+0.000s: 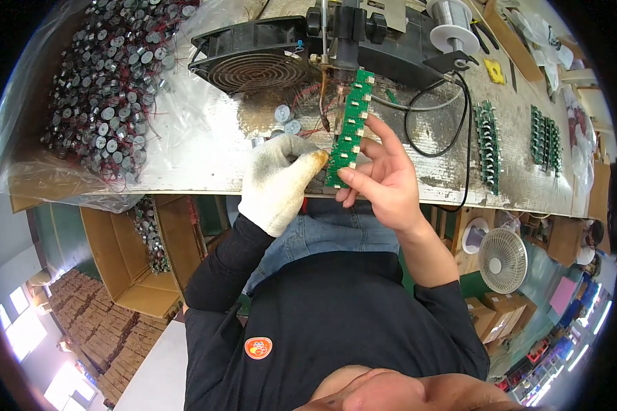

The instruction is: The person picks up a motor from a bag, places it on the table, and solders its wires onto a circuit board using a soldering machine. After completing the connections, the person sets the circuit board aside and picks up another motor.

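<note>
My bare right hand [387, 179] grips a long green circuit board strip [354, 127] with a row of small white connectors, held upright over the table's near edge. My left hand [280, 179], in a white glove, is closed with thumb and forefinger pinched beside the strip's left edge. What sits in that pinch is hidden. Just above the fingertips, a thin soldering tip [325, 122] points down next to the board. Small round metal parts with red wires [282, 114] lie beyond my left hand.
A black fan [253, 72] and a solder spool [452, 26] on a dark stand are at the back. A large heap of round wired parts [106, 96] fills the left. Finished-looking board strips [487, 147] lie at right, beside a black cable [428, 152].
</note>
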Demonstrator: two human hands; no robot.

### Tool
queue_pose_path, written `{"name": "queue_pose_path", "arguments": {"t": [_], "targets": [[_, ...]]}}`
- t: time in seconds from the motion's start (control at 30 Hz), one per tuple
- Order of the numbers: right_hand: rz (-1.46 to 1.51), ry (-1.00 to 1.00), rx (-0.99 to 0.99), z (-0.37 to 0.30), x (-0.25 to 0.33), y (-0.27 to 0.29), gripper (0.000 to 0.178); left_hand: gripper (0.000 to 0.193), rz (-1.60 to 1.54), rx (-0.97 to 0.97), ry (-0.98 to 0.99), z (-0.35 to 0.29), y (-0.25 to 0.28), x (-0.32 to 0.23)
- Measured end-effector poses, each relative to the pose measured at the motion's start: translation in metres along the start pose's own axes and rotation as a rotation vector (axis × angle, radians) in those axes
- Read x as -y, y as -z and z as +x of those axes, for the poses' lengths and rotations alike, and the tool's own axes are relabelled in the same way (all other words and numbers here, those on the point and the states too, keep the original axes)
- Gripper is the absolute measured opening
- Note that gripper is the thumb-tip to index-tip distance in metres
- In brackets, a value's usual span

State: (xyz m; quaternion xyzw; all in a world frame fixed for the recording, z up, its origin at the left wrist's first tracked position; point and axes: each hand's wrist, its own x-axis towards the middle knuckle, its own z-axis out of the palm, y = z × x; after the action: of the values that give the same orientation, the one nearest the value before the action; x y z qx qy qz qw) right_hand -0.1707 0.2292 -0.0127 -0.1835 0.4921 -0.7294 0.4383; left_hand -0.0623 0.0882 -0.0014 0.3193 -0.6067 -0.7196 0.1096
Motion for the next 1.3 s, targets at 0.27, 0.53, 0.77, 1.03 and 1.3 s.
{"name": "queue_pose_path", "arguments": {"t": [0.27,0.53,0.77,1.03,1.3], "targets": [[-0.011,0.004,-0.013,0.002,0.006,-0.001,0.073,0.015,-0.035,-0.012,0.074,0.002,-0.004,-0.008],[-0.025,0.016,-0.016,0.0,0.001,0.0,0.073,0.015,-0.07,-0.01,0.046,0.001,-0.003,0.0],[-0.024,0.013,-0.015,-0.001,-0.001,0.0,0.074,0.016,-0.014,0.014,0.066,0.003,0.0,0.007],[-0.026,-0.006,-0.015,-0.003,0.002,-0.001,0.073,0.019,-0.097,0.012,0.042,-0.003,-0.002,0.006],[-0.005,0.009,-0.008,-0.004,-0.002,0.0,0.073,0.019,-0.168,0.021,0.073,-0.003,-0.001,0.002]]}}
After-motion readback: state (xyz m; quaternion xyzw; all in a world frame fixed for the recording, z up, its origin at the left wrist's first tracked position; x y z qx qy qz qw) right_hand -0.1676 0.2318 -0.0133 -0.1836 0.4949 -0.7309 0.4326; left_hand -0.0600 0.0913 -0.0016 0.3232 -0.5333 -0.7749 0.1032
